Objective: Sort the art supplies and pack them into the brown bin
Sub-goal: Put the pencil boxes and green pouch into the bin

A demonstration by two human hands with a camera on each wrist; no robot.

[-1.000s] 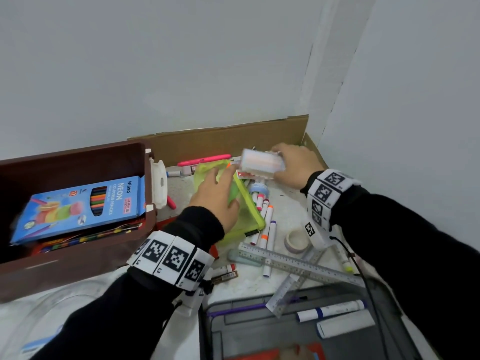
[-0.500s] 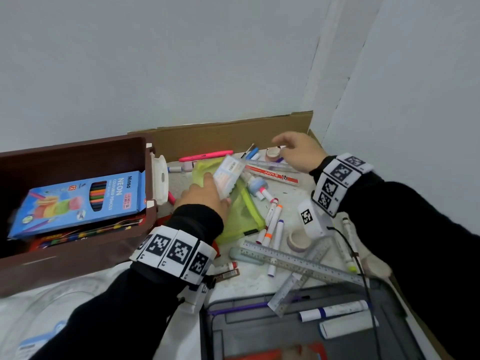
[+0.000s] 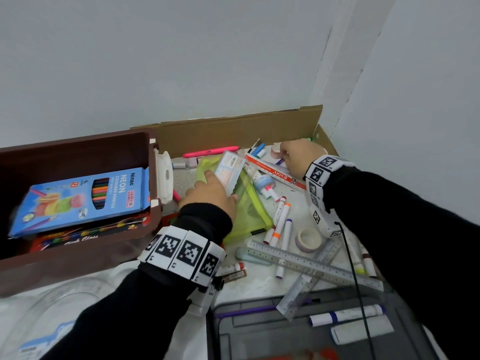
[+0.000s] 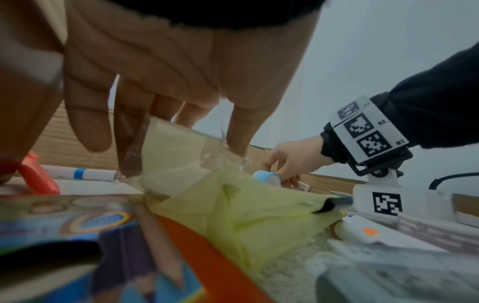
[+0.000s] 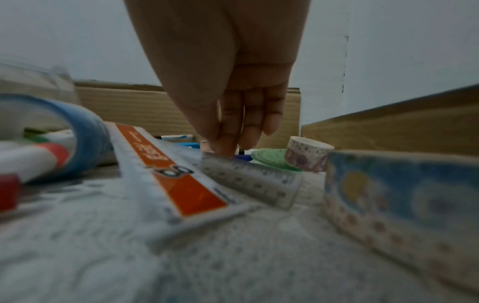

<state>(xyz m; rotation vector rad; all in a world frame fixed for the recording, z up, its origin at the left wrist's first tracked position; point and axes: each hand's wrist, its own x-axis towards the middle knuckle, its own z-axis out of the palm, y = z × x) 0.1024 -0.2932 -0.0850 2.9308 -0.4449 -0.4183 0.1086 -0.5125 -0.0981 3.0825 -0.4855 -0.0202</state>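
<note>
The brown bin [image 3: 78, 149] stands at the left and holds a blue box of neon coloured pencils [image 3: 85, 198]. My left hand [image 3: 210, 193] grips a clear plastic pack [image 3: 228, 170] just above a lime-green mesh pouch [image 3: 249, 206]. In the left wrist view its fingers [image 4: 233, 133] curl round that clear plastic pack [image 4: 176, 147], with the pouch [image 4: 246, 215] below. My right hand [image 3: 298, 157] reaches to the far right corner. Its fingertips [image 5: 228, 147] touch the far end of a small clear ruler [image 5: 249, 178], beside an orange ruler [image 5: 178, 176].
Markers [image 3: 280, 219], tape rolls [image 3: 309, 240] and long rulers [image 3: 311, 263] lie scattered on the white table. A cardboard wall [image 3: 233, 131] lines the back and right. A grey tray [image 3: 298, 331] with pens sits at the near edge. Patterned tape rolls [image 5: 308, 155] crowd my right hand.
The clear pack has passed from my right hand to my left, which now holds it over the pouch. My right hand let go and moved to the far right corner.
</note>
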